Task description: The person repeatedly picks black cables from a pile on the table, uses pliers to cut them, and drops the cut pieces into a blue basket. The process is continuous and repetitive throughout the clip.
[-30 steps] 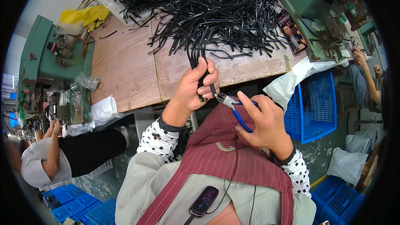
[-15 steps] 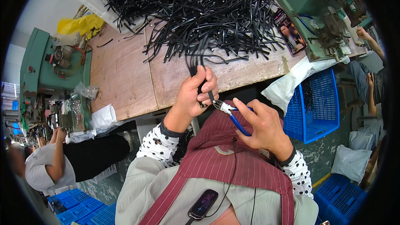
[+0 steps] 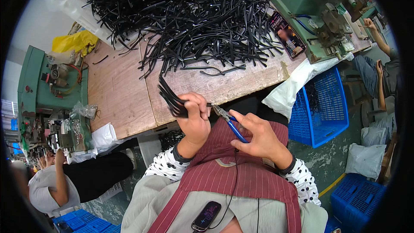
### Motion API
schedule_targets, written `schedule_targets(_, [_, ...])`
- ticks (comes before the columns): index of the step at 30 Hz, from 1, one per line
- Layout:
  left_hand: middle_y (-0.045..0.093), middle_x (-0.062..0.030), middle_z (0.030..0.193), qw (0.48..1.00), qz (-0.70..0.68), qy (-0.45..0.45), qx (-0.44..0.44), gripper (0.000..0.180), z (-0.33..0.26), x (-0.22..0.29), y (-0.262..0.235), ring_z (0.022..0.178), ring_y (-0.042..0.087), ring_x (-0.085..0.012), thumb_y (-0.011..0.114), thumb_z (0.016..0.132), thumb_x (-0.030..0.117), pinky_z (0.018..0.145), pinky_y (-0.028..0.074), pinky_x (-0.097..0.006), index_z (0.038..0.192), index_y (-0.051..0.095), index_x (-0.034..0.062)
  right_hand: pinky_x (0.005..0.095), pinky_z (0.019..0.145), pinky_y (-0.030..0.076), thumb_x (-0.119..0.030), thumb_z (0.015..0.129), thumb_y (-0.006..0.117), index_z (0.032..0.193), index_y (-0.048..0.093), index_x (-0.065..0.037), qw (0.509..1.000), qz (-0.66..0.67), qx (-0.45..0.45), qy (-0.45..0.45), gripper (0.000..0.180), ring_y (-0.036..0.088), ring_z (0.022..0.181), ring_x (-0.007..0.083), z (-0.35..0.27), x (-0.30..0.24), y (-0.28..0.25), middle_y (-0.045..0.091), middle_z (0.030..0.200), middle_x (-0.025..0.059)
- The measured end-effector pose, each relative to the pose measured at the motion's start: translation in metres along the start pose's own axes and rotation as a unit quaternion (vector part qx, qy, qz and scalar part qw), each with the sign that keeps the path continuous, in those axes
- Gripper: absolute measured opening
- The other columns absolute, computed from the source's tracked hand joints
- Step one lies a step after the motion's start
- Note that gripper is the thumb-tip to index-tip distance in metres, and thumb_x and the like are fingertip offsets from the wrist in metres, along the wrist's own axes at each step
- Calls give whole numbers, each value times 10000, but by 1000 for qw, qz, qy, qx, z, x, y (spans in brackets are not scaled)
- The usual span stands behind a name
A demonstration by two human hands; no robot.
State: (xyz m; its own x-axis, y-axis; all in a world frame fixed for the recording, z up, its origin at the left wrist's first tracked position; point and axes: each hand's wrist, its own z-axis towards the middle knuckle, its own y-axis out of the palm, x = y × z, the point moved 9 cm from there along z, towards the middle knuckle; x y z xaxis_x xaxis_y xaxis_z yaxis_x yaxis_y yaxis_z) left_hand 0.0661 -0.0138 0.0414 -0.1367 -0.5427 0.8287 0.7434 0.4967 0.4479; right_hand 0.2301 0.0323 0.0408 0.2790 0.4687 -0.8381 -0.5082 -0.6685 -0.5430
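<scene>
Head view is showing the person's left hand (image 3: 196, 118) gripping a small bundle of thin black plastic strips (image 3: 171, 99), fingers closed tightly around them, the strips fanning up and to the left over the edge of the worn wooden workbench (image 3: 120, 99). Just beside it, the right hand (image 3: 258, 136) is wrapping around the blue handles of a pair of small metal-nosed pliers (image 3: 228, 121), whose tip is pointing toward the left hand's fingers and nearly touching the bundle's end. Both hands are hovering in front of the bench edge, above a dark red striped apron (image 3: 233, 177). Farther back on the bench, a large tangled heap of black strips (image 3: 185, 13) is lying. A blue plastic crate (image 3: 321, 103) is sitting at the right, lined with a white bag.
</scene>
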Motion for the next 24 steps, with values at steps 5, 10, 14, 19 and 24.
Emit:
schedule_targets(5, [469,-25,711,976,-101,-176,72,331,2,-26,-14,514,365,-73,465,1003,415,482,346,-233,903,466,100,336,637,506,-164,672,801,1360,517,-103,1000,2,2,18,747,588,658,216,-4,5,4,573,776,84])
schedule_targets(10, [540,-35,736,979,-54,-182,78,343,7,-39,-33,607,459,-100,484,990,436,577,404,-248,889,495,108,328,632,498,-207,676,811,1355,522,-100,993,18,55,104,745,588,660,213,-12,30,-1,585,784,92])
schedule_targets(14, [601,-96,885,905,419,-44,-65,180,49,-39,-47,798,551,-228,595,919,177,737,446,-328,1007,594,20,369,667,504,-313,687,795,1332,518,-93,993,-12,86,83,736,605,712,267,-28,45,-7,600,801,119])
schedule_targets(19, [568,-128,949,701,677,126,-186,366,87,-60,-38,904,581,-340,713,711,62,742,482,-413,1070,646,94,441,705,511,-360,682,735,1282,523,-111,993,4,50,106,684,623,799,355,-32,56,8,612,852,168])
schedule_targets(24, [565,-129,979,577,764,60,-282,263,110,-83,-41,854,581,-371,694,730,56,713,478,-424,985,632,70,433,714,508,-363,690,747,1379,470,-93,990,-47,45,128,790,616,814,341,-34,65,5,579,942,158])
